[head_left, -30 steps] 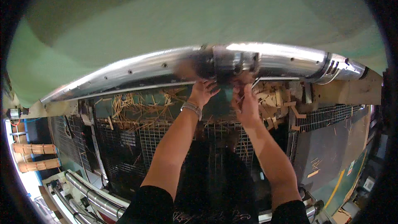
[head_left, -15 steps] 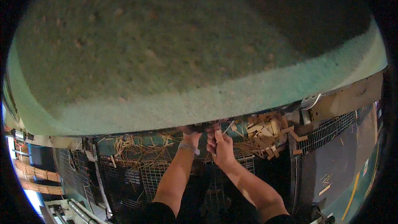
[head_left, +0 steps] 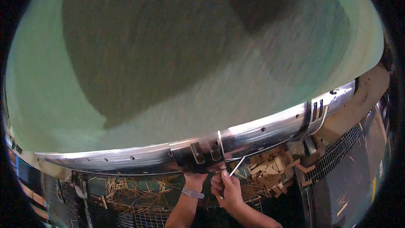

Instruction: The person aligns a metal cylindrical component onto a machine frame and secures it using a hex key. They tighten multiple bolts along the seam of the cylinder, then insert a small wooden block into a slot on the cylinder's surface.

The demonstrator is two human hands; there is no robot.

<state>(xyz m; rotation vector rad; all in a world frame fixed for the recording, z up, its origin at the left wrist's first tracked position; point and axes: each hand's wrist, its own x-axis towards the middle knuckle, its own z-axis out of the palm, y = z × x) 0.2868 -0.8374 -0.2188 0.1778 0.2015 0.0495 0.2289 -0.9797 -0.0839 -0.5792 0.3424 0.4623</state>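
Observation:
A long shiny metal rail [head_left: 261,133] curves across the lower part of the head view, under a broad pale green surface [head_left: 190,59]. A dark clamp-like bracket [head_left: 202,158] sits on the rail's middle. My left hand [head_left: 195,179], with a band on its wrist, reaches up under the bracket and touches it; its fingers are mostly hidden. My right hand [head_left: 226,188] is just to the right, pinching a thin metal rod [head_left: 237,166] that slants up toward the rail.
Below the rail lie straw-like sticks [head_left: 126,185] and a heap of small wooden scraps [head_left: 270,171] on green panels. A metal grating [head_left: 337,152] runs down the right side, beside a dark panel [head_left: 358,185]. Wire mesh [head_left: 139,217] shows at the bottom.
The view has tilted upward, so the green surface fills more of it and the rail is back in sight. Both hands stay together at the bracket, lower in the picture.

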